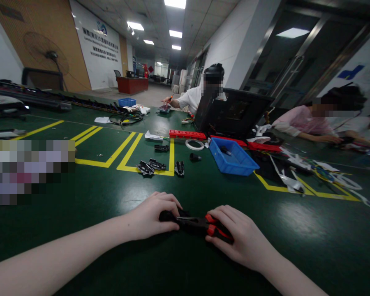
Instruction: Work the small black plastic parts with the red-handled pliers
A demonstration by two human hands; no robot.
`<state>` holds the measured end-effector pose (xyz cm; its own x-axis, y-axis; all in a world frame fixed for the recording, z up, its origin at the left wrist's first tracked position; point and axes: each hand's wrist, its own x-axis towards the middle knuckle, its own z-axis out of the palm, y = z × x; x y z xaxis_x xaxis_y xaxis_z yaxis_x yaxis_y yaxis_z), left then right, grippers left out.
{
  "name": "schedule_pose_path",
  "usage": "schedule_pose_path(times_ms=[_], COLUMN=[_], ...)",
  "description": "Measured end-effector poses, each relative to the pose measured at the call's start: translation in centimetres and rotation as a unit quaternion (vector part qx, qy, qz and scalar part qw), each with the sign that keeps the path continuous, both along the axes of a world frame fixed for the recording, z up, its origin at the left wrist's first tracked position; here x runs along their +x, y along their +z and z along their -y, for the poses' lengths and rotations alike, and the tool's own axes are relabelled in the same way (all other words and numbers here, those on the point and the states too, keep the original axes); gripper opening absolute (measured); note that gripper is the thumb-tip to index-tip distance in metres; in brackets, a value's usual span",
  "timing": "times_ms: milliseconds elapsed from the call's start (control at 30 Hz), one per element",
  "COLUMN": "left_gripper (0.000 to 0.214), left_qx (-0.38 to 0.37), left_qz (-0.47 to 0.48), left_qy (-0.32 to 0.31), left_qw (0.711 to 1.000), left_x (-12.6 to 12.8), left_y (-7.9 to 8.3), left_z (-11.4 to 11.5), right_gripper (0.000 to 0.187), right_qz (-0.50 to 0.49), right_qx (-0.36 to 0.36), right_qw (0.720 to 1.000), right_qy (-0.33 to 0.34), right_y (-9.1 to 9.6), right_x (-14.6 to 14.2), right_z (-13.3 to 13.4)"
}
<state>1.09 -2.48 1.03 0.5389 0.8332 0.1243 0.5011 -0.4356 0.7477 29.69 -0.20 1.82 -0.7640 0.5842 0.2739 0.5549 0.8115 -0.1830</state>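
My left hand (pixel 152 216) rests low on the green table, fingers curled over a small black part (pixel 167 215). My right hand (pixel 239 238) is wrapped round the red-and-black handle of a screwdriver (pixel 203 225). The screwdriver lies nearly flat, its metal tip pointing left into the black part. Both hands almost touch in the middle near the table's front edge.
Several small black parts (pixel 156 165) lie on the yellow floor-style markings (pixel 128 154) ahead. A blue bin (pixel 232 156), a tape roll (pixel 195 144) and red strips (pixel 187 134) stand behind. Two other people work at the far right side, next to a black box (pixel 231 113).
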Motion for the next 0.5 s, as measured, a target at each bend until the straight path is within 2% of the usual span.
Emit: schedule_pose_path(times_ms=[200, 500], left_gripper=[0.008, 0.01], left_qx=[0.005, 0.016], left_qz=[-0.014, -0.015], left_qy=[0.002, 0.006], left_qw=[1.0, 1.0], left_x=[0.1, 0.03], left_y=[0.59, -0.04], left_z=[0.3, 0.09], right_gripper=[0.031, 0.034], right_qz=[0.003, 0.0], right_qx=[0.009, 0.022], right_qw=[1.0, 1.0], right_qy=[0.016, 0.02], right_y=[0.32, -0.22], right_x=[0.42, 0.49], right_z=[-0.69, -0.63])
